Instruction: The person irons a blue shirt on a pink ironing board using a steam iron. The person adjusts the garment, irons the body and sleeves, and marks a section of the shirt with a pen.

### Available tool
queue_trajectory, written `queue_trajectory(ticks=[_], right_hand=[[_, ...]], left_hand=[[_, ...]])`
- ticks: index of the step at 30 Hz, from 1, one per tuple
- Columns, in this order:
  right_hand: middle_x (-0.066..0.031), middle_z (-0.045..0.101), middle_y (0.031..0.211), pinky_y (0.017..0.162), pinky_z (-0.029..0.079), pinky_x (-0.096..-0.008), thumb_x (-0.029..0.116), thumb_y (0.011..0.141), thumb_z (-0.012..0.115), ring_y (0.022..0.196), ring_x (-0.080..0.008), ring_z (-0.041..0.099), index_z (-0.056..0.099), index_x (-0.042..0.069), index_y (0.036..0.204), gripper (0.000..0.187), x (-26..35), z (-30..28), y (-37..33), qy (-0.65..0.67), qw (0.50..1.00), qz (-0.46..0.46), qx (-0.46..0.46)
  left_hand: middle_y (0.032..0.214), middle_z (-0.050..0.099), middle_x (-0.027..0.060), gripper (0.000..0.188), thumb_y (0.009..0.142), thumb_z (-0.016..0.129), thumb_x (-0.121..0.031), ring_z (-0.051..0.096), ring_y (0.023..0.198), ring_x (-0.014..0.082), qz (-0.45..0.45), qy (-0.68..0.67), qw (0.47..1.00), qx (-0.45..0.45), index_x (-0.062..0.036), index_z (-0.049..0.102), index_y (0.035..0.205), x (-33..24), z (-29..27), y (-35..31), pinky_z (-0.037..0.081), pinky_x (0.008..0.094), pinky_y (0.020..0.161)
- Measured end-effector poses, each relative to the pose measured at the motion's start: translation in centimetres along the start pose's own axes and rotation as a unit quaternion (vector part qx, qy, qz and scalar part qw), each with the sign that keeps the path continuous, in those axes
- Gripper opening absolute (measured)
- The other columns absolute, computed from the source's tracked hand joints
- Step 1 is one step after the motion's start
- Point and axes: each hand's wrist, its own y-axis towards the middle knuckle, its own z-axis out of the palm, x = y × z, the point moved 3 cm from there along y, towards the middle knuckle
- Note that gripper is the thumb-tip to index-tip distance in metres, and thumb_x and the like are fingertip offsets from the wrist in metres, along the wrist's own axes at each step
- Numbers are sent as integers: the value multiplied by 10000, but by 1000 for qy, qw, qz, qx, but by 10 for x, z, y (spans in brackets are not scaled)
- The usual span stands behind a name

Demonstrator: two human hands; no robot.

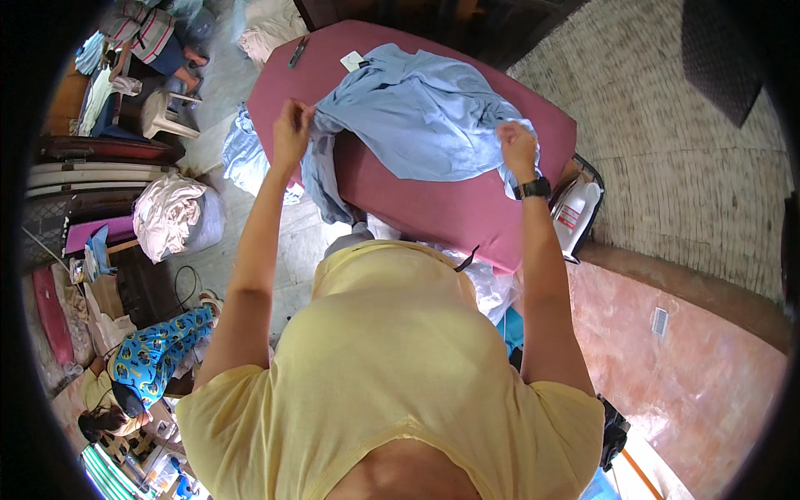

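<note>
A light blue garment, rumpled and shirt-like, is spread over a maroon padded board. My left hand pinches the garment at its left side, where a part hangs over the board's near edge. At its right end my right hand, with a dark watch on the wrist, closes on a fold of the cloth. A white tag shows at the garment's far left edge. The small tool lying near the far left corner looks like a cutter or thread snips.
A white iron rests in a holder at the board's right. Light blue cloth lies on the floor to the left, near a bundle of pale clothes and a plastic stool. Two other people are farther off at left.
</note>
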Motion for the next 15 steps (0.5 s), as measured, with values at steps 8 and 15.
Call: queue_trajectory(ticks=[8, 15], right_hand=[[-136, 571, 1068, 905, 432, -429, -62, 654, 572, 1034, -349, 516, 643, 63, 968, 345, 10, 36, -37, 40, 980, -101, 165], [-92, 523, 1168, 959, 399, -467, -50, 640, 614, 1139, -325, 468, 602, 83, 1081, 461, 41, 53, -89, -147, 970, -122, 150]], left_hand=[[1058, 554, 165, 357, 727, 697, -111, 535, 1029, 360, 279, -11, 908, 311, -53, 576, 1058, -80, 104, -89, 443, 474, 899], [959, 544, 65, 176, 910, 588, -148, 529, 906, 191, -23, -63, 947, 315, -60, 557, 1060, -41, 142, -114, 432, 297, 800]])
